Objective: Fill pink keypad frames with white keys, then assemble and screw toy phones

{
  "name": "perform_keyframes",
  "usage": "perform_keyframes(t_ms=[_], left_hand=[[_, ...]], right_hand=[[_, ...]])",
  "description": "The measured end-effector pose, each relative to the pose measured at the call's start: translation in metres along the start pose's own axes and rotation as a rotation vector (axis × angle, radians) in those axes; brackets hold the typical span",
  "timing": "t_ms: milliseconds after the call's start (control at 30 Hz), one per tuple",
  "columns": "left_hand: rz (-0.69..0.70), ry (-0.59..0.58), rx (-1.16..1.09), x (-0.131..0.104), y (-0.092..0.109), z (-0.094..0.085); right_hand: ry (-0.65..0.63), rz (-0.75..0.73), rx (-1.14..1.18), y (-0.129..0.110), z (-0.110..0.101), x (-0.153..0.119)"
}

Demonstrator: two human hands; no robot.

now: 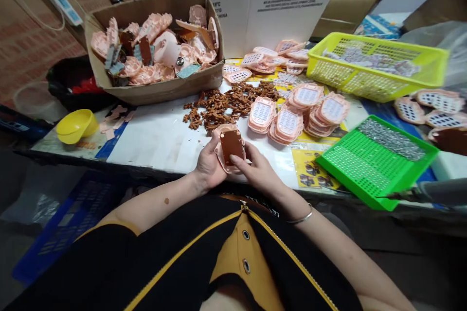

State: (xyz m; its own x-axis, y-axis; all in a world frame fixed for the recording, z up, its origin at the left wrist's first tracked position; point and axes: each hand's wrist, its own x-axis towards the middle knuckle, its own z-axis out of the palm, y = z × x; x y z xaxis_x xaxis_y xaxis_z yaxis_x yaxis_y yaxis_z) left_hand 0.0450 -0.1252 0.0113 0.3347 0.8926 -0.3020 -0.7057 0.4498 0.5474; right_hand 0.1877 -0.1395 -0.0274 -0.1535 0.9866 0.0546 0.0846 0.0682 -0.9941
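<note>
In front of my body, near the table's front edge, I hold a pink plastic shell (228, 169) with a brown circuit board (232, 147) lying in it. My left hand (211, 165) is wrapped round the shell's left side and underside. At its right side is my right hand (257, 167), the thumb pressing on the board's lower right and the fingers along the shell's edge. Just beyond my hands lies a heap of small brown parts (226, 102). To its right stand stacks of pink shells with white keypads (290, 124).
A cardboard box (156, 91) of pink shells and boards stands back left, beside a yellow scoop (76, 125). A yellow basket (375, 82) holds white pieces. At right, a green tray (359, 165) holds small metal parts, with a dark-tipped tool (430, 192) over its near corner.
</note>
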Motion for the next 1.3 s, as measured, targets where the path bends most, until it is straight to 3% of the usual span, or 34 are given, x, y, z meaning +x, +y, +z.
perform_keyframes(t_ms=[167, 233, 300, 367, 500, 600, 733, 833, 933, 1000, 1067, 1300], left_hand=[[0.068, 0.100, 0.203, 0.001, -0.014, 0.011], [0.074, 0.062, 0.313, 0.002, -0.015, 0.014], [-0.075, -0.081, 0.428, 0.002, -0.015, 0.014], [-0.123, -0.229, 0.510, 0.001, -0.014, 0.013], [-0.172, -0.582, 0.809, 0.004, -0.015, 0.009], [-0.316, -0.814, 0.952, 0.014, -0.021, 0.015], [-0.349, -0.807, 1.243, 0.029, -0.039, 0.036], [-0.151, -0.850, 1.582, 0.041, -0.059, 0.052], [0.196, -0.981, 1.897, 0.056, -0.081, 0.057], [0.386, -1.020, 2.011, 0.066, -0.093, 0.055], [0.487, -1.014, 2.065, 0.075, -0.101, 0.051], [0.601, -0.911, 2.082, 0.084, -0.115, 0.045]], right_hand=[[-0.052, 0.061, 0.134, 0.001, 0.002, -0.004], [-0.050, 0.034, 0.242, 0.000, -0.006, -0.005], [-0.064, -0.021, 0.275, -0.004, -0.022, -0.013], [-0.099, -0.080, 0.220, -0.014, -0.044, -0.032], [-0.238, -0.240, -0.045, -0.042, -0.095, -0.098], [-0.050, -0.210, -0.138, -0.053, -0.126, -0.150], [0.423, -0.136, 0.059, -0.050, -0.165, -0.201], [0.974, -0.245, 0.157, -0.040, -0.212, -0.220], [1.348, -0.275, 0.207, -0.031, -0.275, -0.221], [1.469, -0.206, 0.180, -0.025, -0.317, -0.215], [1.533, -0.119, 0.122, -0.019, -0.356, -0.208], [1.545, 0.094, -0.106, -0.002, -0.458, -0.168]])
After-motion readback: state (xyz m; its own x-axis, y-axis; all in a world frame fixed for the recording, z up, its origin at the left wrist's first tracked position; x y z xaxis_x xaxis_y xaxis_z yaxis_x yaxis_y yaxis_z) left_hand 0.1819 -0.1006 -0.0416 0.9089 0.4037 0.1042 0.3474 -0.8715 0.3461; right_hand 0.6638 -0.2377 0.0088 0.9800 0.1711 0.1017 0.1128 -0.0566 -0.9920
